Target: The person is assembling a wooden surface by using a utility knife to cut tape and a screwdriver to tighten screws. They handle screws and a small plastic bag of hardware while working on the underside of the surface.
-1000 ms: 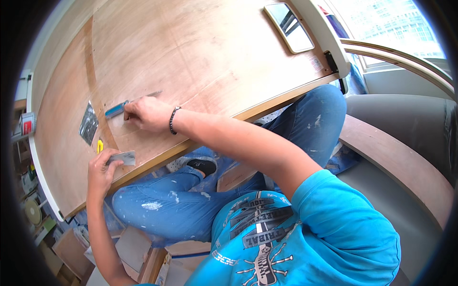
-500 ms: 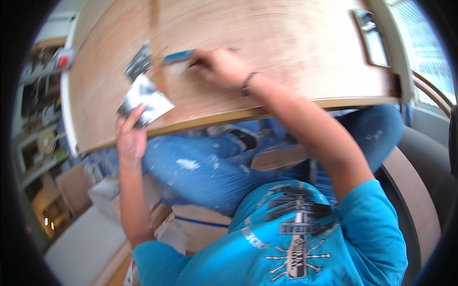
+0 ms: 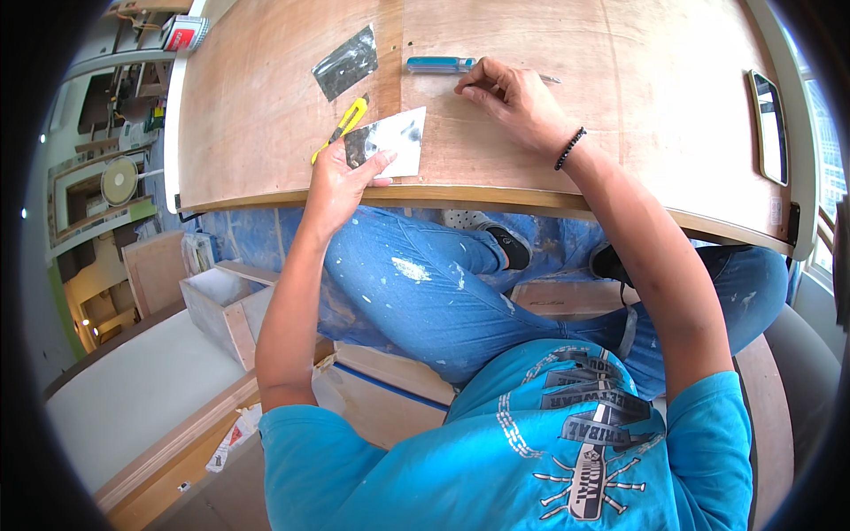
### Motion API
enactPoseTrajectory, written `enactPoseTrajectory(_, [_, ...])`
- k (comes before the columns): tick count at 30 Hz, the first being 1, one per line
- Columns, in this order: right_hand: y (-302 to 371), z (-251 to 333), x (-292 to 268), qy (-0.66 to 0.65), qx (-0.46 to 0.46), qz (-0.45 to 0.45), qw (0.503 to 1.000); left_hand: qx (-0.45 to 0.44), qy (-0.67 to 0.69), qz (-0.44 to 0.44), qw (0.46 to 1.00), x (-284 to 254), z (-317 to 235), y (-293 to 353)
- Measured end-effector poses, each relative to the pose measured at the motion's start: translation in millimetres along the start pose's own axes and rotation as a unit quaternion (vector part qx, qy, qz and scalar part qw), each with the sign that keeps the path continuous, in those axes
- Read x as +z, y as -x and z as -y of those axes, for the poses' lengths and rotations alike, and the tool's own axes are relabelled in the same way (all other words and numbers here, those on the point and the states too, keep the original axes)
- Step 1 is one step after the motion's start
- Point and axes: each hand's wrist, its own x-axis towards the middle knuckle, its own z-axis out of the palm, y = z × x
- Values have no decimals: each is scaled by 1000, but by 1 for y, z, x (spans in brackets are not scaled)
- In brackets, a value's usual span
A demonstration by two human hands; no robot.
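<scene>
My left hand (image 3: 341, 181) is closed on a thin metal plate (image 3: 398, 137), shiny and partly dark, with the thumb on top. Beside that hand a yellow utility knife (image 3: 351, 118) lies on the wooden panel (image 3: 531, 31). Farther off rests a second dark metal plate (image 3: 347, 64), smeared with white. My right hand (image 3: 509, 97) is over the panel, fingers bent and pinched together; whatever is between them is hidden. Under it passes the shaft of a screwdriver (image 3: 440, 65) with a blue handle, its tip showing beyond the knuckles.
A phone (image 3: 768, 128) lies at the panel's right side. The panel's near wooden edge (image 3: 496, 199) runs above my legs. Left of me stand an open wooden box (image 3: 235, 310) and a white board (image 3: 146, 398); a round fan (image 3: 119, 181) is farther left.
The view has shifted, and things on the panel appear farther right. My left hand has drawn the metal plate away from the other one, and the yellow knife now shows. The right hand stays by the screwdriver.
</scene>
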Motion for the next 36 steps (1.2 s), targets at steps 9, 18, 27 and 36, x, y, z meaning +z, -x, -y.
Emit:
enactPoseTrajectory(9, [0, -4, 1, 2, -11, -6, 1000, -17, -37, -66, 997, 19, 1, 8])
enactPoseTrajectory(18, [1, -5, 1, -4, -19, -15, 1000, -31, -50, -79, 995, 24, -5, 9])
enactPoseTrajectory(27, [-1, -8, 0, -26, -14, 2, 1000, -59, -189, -121, 973, 34, -10, 9])
enactPoseTrajectory(36, [0, -11, 0, -44, -32, 2, 999, -5, -296, -148, 944, 45, -9, 8])
